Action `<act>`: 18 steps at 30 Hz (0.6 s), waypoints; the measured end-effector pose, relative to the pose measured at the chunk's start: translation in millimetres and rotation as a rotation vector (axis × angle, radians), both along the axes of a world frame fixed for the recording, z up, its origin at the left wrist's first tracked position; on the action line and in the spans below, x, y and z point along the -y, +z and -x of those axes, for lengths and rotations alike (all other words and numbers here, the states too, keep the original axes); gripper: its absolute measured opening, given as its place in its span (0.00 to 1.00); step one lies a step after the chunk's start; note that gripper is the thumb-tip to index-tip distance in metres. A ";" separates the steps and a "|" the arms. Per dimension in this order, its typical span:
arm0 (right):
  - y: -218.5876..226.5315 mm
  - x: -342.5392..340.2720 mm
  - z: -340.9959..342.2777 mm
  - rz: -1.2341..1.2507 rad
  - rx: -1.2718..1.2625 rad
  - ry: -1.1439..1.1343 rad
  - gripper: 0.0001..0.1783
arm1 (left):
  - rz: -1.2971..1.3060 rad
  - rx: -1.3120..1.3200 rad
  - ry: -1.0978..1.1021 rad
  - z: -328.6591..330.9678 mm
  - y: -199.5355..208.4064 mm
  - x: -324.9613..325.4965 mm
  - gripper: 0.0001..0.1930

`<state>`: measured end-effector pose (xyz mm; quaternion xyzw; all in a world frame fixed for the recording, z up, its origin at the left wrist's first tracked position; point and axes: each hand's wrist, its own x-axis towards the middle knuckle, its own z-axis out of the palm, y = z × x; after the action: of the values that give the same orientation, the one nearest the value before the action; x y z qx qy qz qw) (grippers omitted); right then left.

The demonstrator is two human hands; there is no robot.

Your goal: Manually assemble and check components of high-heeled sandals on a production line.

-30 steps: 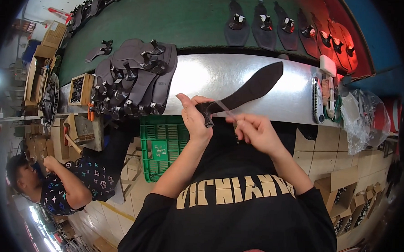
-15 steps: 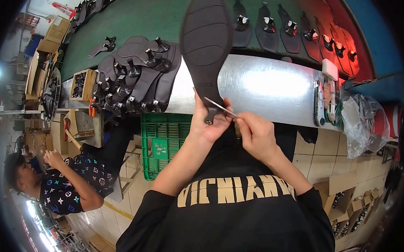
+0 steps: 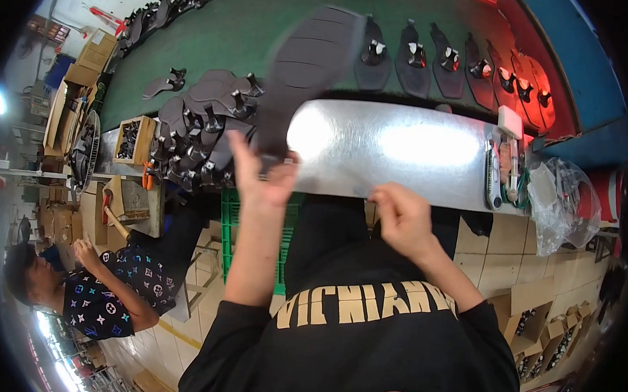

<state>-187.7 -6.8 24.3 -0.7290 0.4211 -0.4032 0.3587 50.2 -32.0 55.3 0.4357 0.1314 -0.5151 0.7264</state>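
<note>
My left hand point(image 3: 267, 183), palm up, has the narrow heel end of a dark brown shoe sole point(image 3: 309, 56) between its fingers and its outstretched thumb. Motion blurs the sole, which slants up and to the right, its broad forepart over the green bench. Just left of it lies a heap of similar soles with black heels point(image 3: 216, 111). Over the front edge of the shiny metal plate point(image 3: 393, 147), my right hand point(image 3: 402, 221) is closed with its fingertips pinched; whatever is in them cannot be made out.
Along the green bench top point(image 3: 265, 22) stands a row of soles with heels point(image 3: 413, 60), reddish-lit at right. A utility knife point(image 3: 496, 176) and a plastic bag point(image 3: 562, 200) lie right. A wooden box point(image 3: 135, 140) and a green crate point(image 3: 229, 245) are left; another person point(image 3: 107, 285) sits there.
My left hand and the sole have swung left toward the heap, away from my right hand. The thin metal tool seen earlier in my right hand against the sole no longer shows clearly.
</note>
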 end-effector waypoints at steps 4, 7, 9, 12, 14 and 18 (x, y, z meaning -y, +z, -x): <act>-4.1 35.1 38.2 0.089 0.050 -0.235 0.07 | 0.384 0.308 -0.046 -112.6 31.0 -22.4 0.10; -12.2 56.5 78.4 0.113 -0.093 -0.359 0.15 | 0.221 0.846 0.142 -184.9 18.9 -41.6 0.19; -23.1 67.4 106.2 0.105 -0.251 -0.432 0.17 | -0.272 1.095 0.284 -188.4 30.4 -47.3 0.24; -27.8 74.2 125.5 0.102 -0.366 -0.492 0.20 | -0.112 1.576 0.459 -159.7 32.3 -34.3 0.20; -34.5 77.1 135.1 0.079 -0.455 -0.520 0.21 | 0.020 1.662 0.299 -117.3 28.4 1.1 0.17; -46.2 80.9 138.1 0.094 -0.520 -0.597 0.21 | 0.331 1.506 -0.369 -15.0 -7.9 100.7 0.18</act>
<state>-325.8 -87.8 -21.9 -0.6678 0.6725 -0.3106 0.0733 65.2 -132.7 47.4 0.5681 -0.5480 -0.2069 0.5781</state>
